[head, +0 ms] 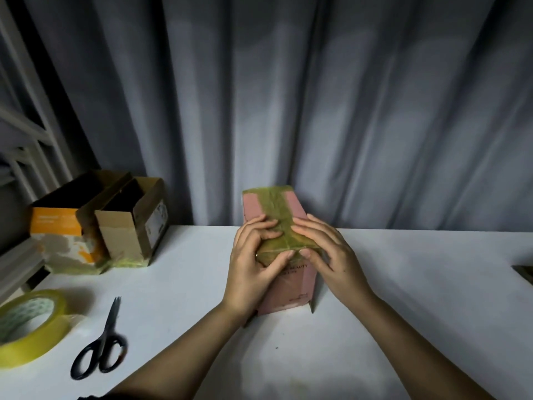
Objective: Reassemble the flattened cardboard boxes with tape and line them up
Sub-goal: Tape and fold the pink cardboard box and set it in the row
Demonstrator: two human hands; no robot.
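Note:
A pink cardboard box (291, 287) stands upright at the middle of the white table (403, 284), its top face crossed by yellowish tape (274, 203). My left hand (253, 264) presses the tape on the near top edge from the left, fingers bent over the top and thumb on the front face. On the other side my right hand (326, 252) presses the same taped edge, fingers across the top. At the back left stand two assembled open boxes, an orange one (60, 226) and a brown one (129, 226), side by side.
A roll of yellowish tape (28, 327) lies at the table's left front edge. Black scissors (103, 345) lie to its right, blades pointing away. A grey curtain (317, 96) hangs behind the table. A dark object (523, 269) peeks in at the right edge.

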